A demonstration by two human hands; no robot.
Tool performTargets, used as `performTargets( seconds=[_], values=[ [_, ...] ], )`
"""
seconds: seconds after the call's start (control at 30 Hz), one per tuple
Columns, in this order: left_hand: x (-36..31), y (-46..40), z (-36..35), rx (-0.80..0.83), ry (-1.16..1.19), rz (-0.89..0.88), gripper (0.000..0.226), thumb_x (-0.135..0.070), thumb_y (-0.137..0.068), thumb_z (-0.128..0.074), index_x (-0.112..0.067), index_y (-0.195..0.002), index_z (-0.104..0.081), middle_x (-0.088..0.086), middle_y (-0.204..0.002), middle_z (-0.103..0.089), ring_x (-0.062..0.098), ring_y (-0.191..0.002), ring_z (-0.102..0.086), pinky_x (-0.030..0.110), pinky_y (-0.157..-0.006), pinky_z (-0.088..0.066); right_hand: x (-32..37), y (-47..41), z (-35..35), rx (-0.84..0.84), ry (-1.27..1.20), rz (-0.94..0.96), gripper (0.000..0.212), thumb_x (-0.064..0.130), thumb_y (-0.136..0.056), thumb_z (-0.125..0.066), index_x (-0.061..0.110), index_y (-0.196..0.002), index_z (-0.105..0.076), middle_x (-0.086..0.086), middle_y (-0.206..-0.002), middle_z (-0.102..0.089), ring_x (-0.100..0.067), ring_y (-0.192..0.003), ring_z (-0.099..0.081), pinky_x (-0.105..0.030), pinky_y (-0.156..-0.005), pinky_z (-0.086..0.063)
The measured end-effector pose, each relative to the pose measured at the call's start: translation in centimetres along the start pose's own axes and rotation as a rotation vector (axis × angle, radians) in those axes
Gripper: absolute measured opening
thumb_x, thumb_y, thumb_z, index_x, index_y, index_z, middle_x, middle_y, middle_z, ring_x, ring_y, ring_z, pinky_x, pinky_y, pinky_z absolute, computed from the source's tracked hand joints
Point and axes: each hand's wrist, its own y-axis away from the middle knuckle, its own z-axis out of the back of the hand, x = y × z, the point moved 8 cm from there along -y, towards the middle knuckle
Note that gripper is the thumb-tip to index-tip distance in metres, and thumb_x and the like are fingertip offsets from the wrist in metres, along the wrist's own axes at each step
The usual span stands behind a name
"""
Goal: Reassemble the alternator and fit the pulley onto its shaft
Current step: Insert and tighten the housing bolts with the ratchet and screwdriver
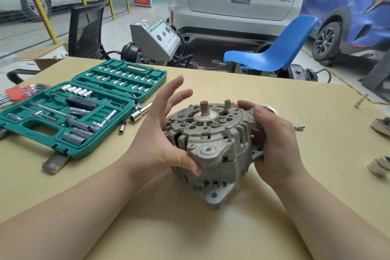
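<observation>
Grey cast alternator sits at centre frame on the tabletop, brown shaft stub pointing up. Right hand: grip wrapped round the housing's right edge, holding it. Left hand: fingers spread wide, thumb and palm pressed against the left side.

Step, as judged: seating or aligning the housing halves; pulley not yet fitted. Next move likely calls for steadying the body and fetching fasteners or the pulley.

Count: one alternator; one green socket case, open, left of frame; two metal parts at right edge, identity unclear; one loose bolt.
</observation>
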Motion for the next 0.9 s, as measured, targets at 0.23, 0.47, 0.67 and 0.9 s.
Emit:
performTargets(
  seconds=[0.23,0.47,0.67,0.9],
  values=[
    [-0.7,-0.9,1.4,0.053,-0.012,0.002,0.138,-0.030,-0.036,-0.110,-0.040,-0.157,-0.044,0.003,-0.156,-0.056,0.033,-0.143,-0.056,0.061,-0.107,-0.055,-1.6,0.2,-1.1,0.005,-0.050,0.018,0.045,0.047,-0.088,-0.066,0.023,-0.125,-0.076,-0.013,-0.130,-0.073,-0.036,-0.119,-0.070,-0.056,-0.104,-0.052],
    [0.1,-1.3,1.9,0.020,0.018,0.075,0.135,-0.046,-0.042,-0.108,-0.039,-0.159,-0.041,-0.001,-0.162,-0.050,0.030,-0.147,-0.053,0.059,-0.113,-0.051,-2.0,-0.1,-1.3,-0.010,-0.039,-0.018,0.043,0.047,-0.087,-0.065,0.028,-0.125,-0.076,-0.006,-0.129,-0.074,-0.027,-0.114,-0.073,-0.044,-0.096,-0.054],
    [2.1,-1.3,1.5,-0.019,0.178,0.340,0.113,-0.063,-0.068,-0.092,-0.027,-0.161,-0.042,-0.001,-0.164,-0.048,0.015,-0.140,-0.060,0.040,-0.106,-0.058,-2.5,-0.3,-0.8,-0.045,-0.038,-0.040,0.045,0.051,-0.085,-0.068,0.029,-0.122,-0.077,-0.007,-0.125,-0.076,-0.037,-0.120,-0.069,-0.065,-0.110,-0.046],
    [3.1,-1.5,1.6,0.031,0.522,0.441,0.131,-0.040,-0.051,-0.107,-0.005,-0.159,-0.041,0.019,-0.160,-0.052,0.040,-0.145,-0.053,0.059,-0.121,-0.039,-3.0,-0.5,0.0,-0.055,-0.039,-0.098,0.046,0.054,-0.088,-0.066,0.025,-0.122,-0.077,-0.012,-0.121,-0.076,-0.047,-0.124,-0.063,-0.072,-0.111,-0.041]
  ],
)
